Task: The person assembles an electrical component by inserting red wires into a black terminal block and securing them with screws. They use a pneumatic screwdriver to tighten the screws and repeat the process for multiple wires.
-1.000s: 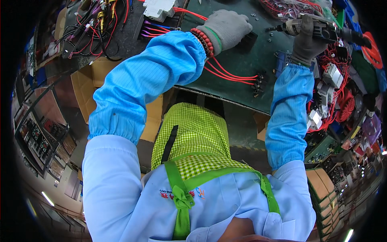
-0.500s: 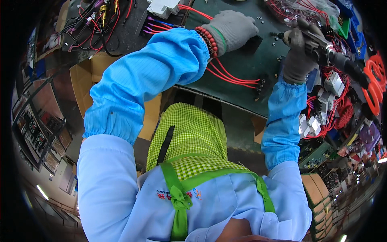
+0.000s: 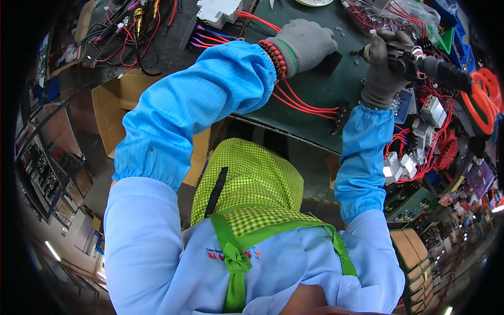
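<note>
My left hand (image 3: 307,46), in a grey knit glove with a red bead bracelet at the wrist, is closed over a black block (image 3: 331,63) on the dark green tabletop (image 3: 310,123). Its fingertips are hidden behind the knuckles. Red wires (image 3: 304,101) come out below that hand and end in dark terminals (image 3: 340,114) near the table's front edge. My gloved right hand (image 3: 385,71) grips a black power screwdriver (image 3: 433,67), held sideways with its front end toward the left hand. A small gap separates that end from the black block.
Small nuts (image 3: 339,32) lie scattered between the hands. A coiled orange-red hose (image 3: 480,102) hangs at the right. White-grey breakers (image 3: 392,168) with red wires crowd the right side, near a blue tray (image 3: 403,105). Another grey breaker (image 3: 218,13) sits beyond my left forearm. An open cardboard box (image 3: 113,100) stands left.
The screwdriver and my right hand have shifted slightly left, and the tool lies more level. My left hand stays on the black block. The whole view has shifted a little.
</note>
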### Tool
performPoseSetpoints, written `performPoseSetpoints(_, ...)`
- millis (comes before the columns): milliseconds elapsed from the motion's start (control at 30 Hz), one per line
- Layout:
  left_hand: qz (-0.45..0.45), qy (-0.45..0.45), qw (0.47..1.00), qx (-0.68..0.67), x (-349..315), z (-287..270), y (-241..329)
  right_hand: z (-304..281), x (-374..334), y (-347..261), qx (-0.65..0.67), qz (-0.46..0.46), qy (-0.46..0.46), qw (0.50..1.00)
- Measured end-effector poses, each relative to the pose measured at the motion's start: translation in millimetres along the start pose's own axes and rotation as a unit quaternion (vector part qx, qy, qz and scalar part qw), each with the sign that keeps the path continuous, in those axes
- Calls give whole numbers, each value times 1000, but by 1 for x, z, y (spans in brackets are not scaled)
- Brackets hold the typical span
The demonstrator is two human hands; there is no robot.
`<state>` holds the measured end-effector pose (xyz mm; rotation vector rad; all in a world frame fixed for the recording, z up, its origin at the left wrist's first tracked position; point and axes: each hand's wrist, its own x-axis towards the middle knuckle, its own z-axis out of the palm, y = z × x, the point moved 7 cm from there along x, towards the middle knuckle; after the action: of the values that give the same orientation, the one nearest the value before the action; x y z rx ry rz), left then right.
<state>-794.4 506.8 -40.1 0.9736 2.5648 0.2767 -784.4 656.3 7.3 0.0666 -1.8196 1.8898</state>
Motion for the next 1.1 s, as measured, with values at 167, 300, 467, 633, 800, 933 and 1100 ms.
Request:
performPoseSetpoints(167,20,11,1000,8,-4,-7,1,9,-6,-8,39,31,29,998)
performPoseSetpoints(300,5,27,1000,-4,1,2,-1,7,-3,-22,22,5,29,999)
performPoseSetpoints(467,17,12,1000,-9,-2,-5,-2,20,-13,-67,33,-22,21,999)
performPoseSetpoints(633,33,30,999,-11,4,1,0,31,-17,-57,-10,-37,-5,999)
performPoseSetpoints(800,16,51,998,-19,2,1,-3,35,-18,-48,-4,-18,10,1000)
performPoseSetpoints(933,5,34,999,-24,2,1,-3,33,-18,-42,-27,3,16,999)
performPoseSetpoints(1100,24,46,998,-20,-3,-3,-1,30,-26,-33,-3,-6,20,1000)
